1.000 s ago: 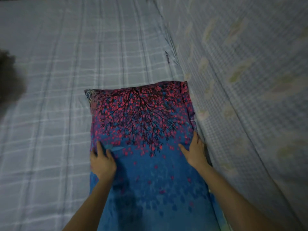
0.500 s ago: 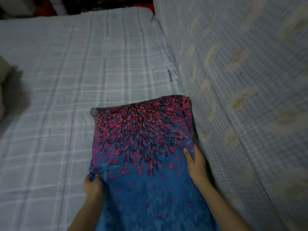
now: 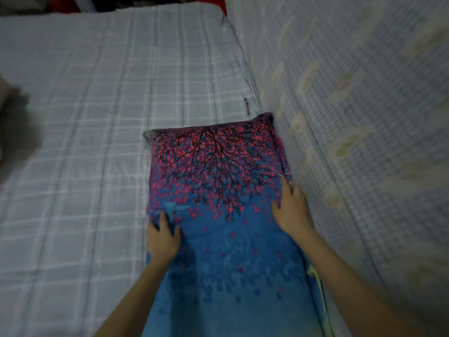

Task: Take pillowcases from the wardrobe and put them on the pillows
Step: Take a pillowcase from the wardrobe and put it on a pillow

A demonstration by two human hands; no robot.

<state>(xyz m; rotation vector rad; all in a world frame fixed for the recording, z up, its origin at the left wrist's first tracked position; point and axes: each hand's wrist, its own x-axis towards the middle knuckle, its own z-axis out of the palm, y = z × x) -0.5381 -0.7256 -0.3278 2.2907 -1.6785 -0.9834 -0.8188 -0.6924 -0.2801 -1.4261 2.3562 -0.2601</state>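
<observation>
Lying on the checked bed sheet [image 3: 92, 147], the pillow in its blue tree-print pillowcase [image 3: 218, 181] has the left hand [image 3: 162, 239] pressed on its left edge, fingers seemingly pinching fabric. At its right edge the right hand [image 3: 291, 210] rests flat and spread, beside the upright mattress [image 3: 359, 132].
</observation>
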